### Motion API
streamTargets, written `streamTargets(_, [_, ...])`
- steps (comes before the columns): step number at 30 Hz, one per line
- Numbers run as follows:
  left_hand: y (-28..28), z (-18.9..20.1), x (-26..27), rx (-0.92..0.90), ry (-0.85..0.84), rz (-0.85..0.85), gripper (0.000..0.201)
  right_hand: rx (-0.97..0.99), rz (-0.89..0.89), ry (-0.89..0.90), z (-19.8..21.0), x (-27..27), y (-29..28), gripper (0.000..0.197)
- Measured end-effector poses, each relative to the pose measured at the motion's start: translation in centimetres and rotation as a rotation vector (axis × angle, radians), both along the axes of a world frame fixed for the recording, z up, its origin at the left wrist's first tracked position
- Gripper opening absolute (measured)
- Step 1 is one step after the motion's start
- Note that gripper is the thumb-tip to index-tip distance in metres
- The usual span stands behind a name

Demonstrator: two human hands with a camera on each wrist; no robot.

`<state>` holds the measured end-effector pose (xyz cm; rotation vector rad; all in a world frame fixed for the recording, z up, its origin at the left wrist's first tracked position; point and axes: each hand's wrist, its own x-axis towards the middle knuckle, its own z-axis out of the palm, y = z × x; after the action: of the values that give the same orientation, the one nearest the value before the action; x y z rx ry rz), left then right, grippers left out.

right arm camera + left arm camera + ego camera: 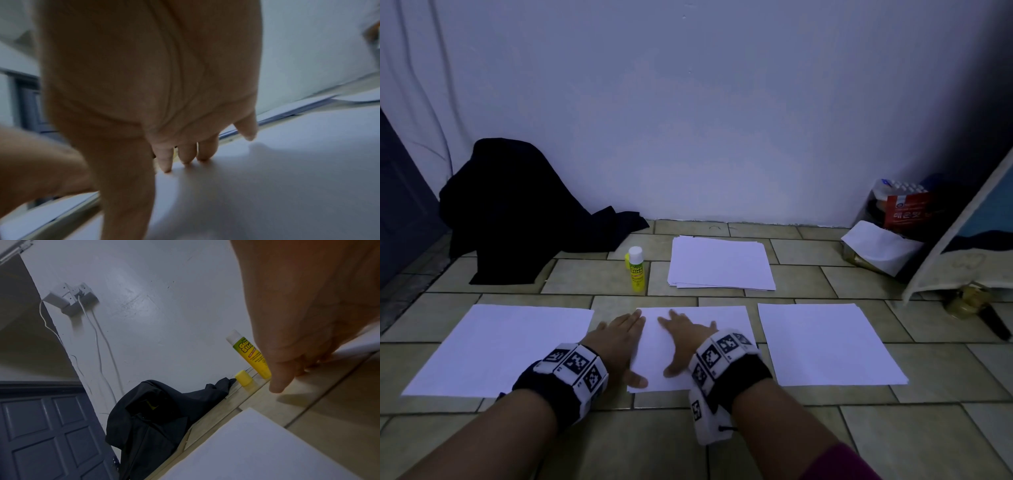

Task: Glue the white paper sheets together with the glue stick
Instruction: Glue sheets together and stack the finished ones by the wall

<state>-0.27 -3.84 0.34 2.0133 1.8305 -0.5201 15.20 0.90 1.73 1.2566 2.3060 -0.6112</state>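
Observation:
Three white paper sheets lie in a row on the tiled floor: a left sheet (496,349), a middle sheet (700,322) and a right sheet (828,344). My left hand (619,339) lies flat over the middle sheet's left edge, its fingers straight. My right hand (685,337) presses flat on the same sheet, fingers (186,154) spread on the paper. Behind the hands a yellow glue stick (636,270) stands upright with its white tip bare (249,353). Its yellow cap (243,378) stands beside it. A stack of white sheets (720,263) lies further back.
A black cloth bundle (517,212) leans on the wall at the back left. At the back right stand a pack of bottles (900,205) and a white paper-wrapped packet (880,248), with a leaning board (962,240) beside them. A dark door (45,431) is at the left.

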Motion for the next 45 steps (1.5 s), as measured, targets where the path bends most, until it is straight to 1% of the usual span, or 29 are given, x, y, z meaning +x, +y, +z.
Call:
streamTargets(5, [-0.2, 0.3, 0.0, -0.021, 0.022, -0.031, 0.115, 0.021, -0.172, -0.056, 0.0, 5.4, 2.0, 0.11])
streamTargets(7, [-0.3, 0.4, 0.0, -0.017, 0.035, -0.039, 0.114, 0.016, -0.216, -0.091, 0.0, 6.7, 2.3, 0.113])
streamTargets(12, [-0.5, 0.7, 0.0, -0.021, 0.072, -0.051, 0.122, 0.047, -0.27, -0.097, 0.6, 6.2, 1.7, 0.12])
streamTargets(14, [-0.6, 0.9, -0.2, -0.017, 0.072, -0.04, 0.122, 0.099, -0.339, -0.062, 0.8, 5.8, 1.5, 0.114])
streamTargets(15, [-0.6, 1.1, -0.3, -0.007, 0.066, -0.028, 0.118, 0.14, -0.357, -0.057, 0.8, 5.7, 1.3, 0.109])
streamTargets(17, [-0.5, 1.8, -0.3, 0.062, 0.081, -0.021, 0.101, 0.212, -0.348, -0.097, 0.8, 5.6, 0.9, 0.104])
streamTargets(19, [-0.3, 2.5, 0.3, 0.19, 0.143, -0.052, 0.083, 0.227, -0.31, -0.129, 0.7, 5.2, 0.5, 0.096])
streamTargets(20, [-0.2, 2.8, 0.7, 0.245, 0.151, -0.063, 0.077, 0.221, -0.293, -0.124, 0.6, 4.9, 0.2, 0.09])
streamTargets(21, [-0.2, 2.9, 1.4, 0.283, 0.12, -0.072, 0.071, 0.217, -0.28, -0.107, 0.6, 4.5, 0.0, 0.081])
streamTargets(22, [-0.3, 2.8, 2.0, 0.297, 0.067, -0.087, 0.065, 0.215, -0.276, -0.083, 0.6, 4.1, -0.2, 0.072])
streamTargets(24, [-0.5, 2.3, 3.4, 0.265, -0.033, -0.132, 0.059, 0.204, -0.301, -0.036, 0.4, 3.1, -0.7, 0.055])
streamTargets(26, [-0.7, 1.9, 4.3, 0.228, -0.049, -0.151, 0.051, 0.198, -0.349, 0.011, 0.1, 2.3, -0.9, 0.046])
streamTargets(29, [-0.9, 2.5, 4.5, 0.242, -0.006, -0.148, 0.033, 0.184, -0.369, 0.09, -0.3, 1.2, -1.4, 0.046])
streamTargets(32, [-0.9, 2.9, 3.7, 0.225, -0.034, -0.094, 0.026, 0.167, -0.288, 0.127, -0.7, 0.0, -2.2, 0.06])
streamTargets(33, [-1.0, 2.9, 3.4, 0.225, -0.052, -0.065, 0.029, 0.17, -0.256, 0.123, -0.7, -0.3, -2.3, 0.064])
streamTargets(34, [-1.0, 2.8, 3.2, 0.228, -0.065, -0.032, 0.039, 0.168, -0.226, 0.116, -0.6, -0.5, -2.4, 0.067])
streamTargets(37, [-0.8, 1.8, 2.6, 0.21, -0.087, 0.037, 0.087, 0.121, -0.137, 0.088, -0.2, -0.8, -2.1, 0.083])
streamTargets(39, [-0.6, 1.1, 2.4, 0.122, -0.073, 0.061, 0.118, 0.107, -0.102, 0.061, 0.0, -1.1, -2.0, 0.095])
streamTargets(40, [-0.5, 0.8, 2.2, 0.072, -0.054, 0.06, 0.126, 0.093, -0.087, 0.052, 0.0, -1.4, -1.9, 0.1])
streamTargets(41, [-0.3, 0.7, 2.1, 0.033, -0.039, 0.052, 0.129, 0.07, -0.066, 0.048, 0.1, -1.7, -1.9, 0.104])
streamTargets(45, [0.1, 0.3, 1.8, -0.024, -0.018, 0.027, 0.13, -0.021, 0.038, 0.048, 0.8, -1.7, -1.5, 0.109])
